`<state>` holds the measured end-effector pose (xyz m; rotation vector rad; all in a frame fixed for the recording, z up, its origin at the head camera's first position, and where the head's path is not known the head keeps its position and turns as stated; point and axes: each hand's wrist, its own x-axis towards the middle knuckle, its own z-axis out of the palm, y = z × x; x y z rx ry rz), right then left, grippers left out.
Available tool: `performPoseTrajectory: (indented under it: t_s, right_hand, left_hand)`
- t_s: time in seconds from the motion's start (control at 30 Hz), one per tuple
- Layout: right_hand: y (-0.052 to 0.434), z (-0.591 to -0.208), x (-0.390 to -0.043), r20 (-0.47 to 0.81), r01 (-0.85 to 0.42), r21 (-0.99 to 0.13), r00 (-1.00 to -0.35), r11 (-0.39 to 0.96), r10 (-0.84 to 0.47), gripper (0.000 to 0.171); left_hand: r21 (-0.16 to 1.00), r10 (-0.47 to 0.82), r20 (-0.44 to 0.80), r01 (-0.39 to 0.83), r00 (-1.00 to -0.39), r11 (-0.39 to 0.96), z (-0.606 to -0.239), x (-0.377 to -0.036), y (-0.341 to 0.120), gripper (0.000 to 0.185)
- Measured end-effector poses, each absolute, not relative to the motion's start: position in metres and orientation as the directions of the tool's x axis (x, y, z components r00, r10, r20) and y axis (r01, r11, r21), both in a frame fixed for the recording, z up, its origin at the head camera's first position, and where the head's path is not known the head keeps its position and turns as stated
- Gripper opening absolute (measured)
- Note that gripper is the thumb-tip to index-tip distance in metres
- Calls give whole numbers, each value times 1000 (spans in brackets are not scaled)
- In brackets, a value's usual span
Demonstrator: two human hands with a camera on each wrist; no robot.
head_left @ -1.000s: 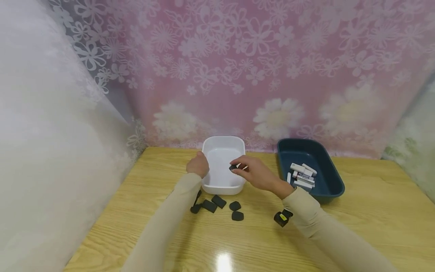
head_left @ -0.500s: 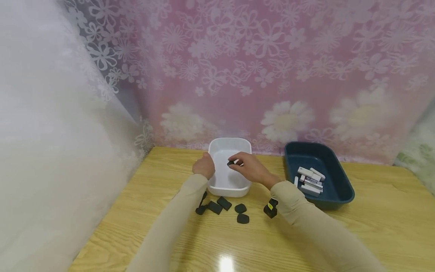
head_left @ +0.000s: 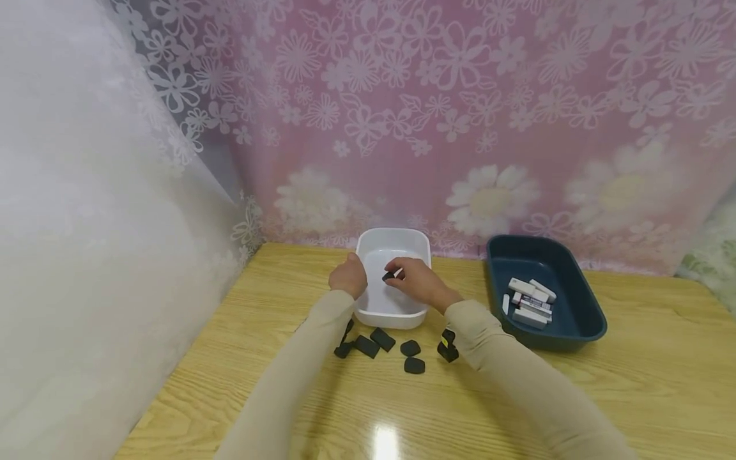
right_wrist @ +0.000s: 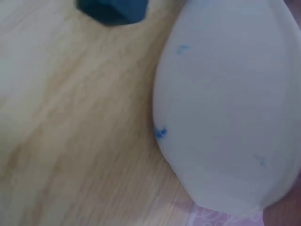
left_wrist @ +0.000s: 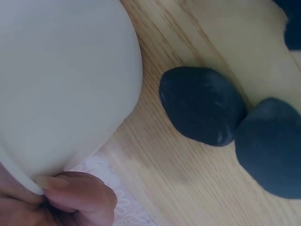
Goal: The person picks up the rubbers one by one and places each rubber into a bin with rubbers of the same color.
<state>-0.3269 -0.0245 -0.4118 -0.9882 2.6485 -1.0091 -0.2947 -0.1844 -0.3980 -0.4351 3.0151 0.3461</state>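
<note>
Piece (head_left: 388,276) pinched in right hand (head_left: 420,280), now farther left over white tub (head_left: 392,321); left hand (head_left: 348,277) grips rim (left_wrist: 21,178).

White plastic bin (head_left: 391,321) upright, rounded corners, blue smudges on outer wall; left hand (head_left: 348,276) grips its left rim. Small black piece (head_left: 388,276) pinched in right hand (head_left: 416,280) over bin interior, exact shape unclear.

from the head, the view is looking forward and down across the table (head_left: 448,409); both wrist views, nearer, are sharing the white basin (left_wrist: 70,84).
</note>
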Motion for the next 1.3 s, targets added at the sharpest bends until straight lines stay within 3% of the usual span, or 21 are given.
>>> performPoseTrajectory:
  t_s: [0.33, 0.67, 1.07, 1.3]
  right_hand:
    - [-31, -417, -316, 95, -503, -526, -836, 686, -540, 13]
    - [-32, -419, -313, 108, -540, -405, -830, 738, -548, 10]
    - [-34, -416, -313, 72, -547, -357, -824, 757, -562, 5]
    - [-33, -419, -313, 46, -547, -263, -830, 795, -556, 12]
  left_hand:
    - [195, -282, -96, -295, -955, 935, -407, -302, -187, 29]
    - [193, -272, -121, -292, -955, 937, -405, -300, -187, 31]
    - [196, -281, -103, -297, -954, 935, -404, -300, -188, 32]
    - [197, -264, -118, -283, -957, 939, -404, -299, -187, 38]
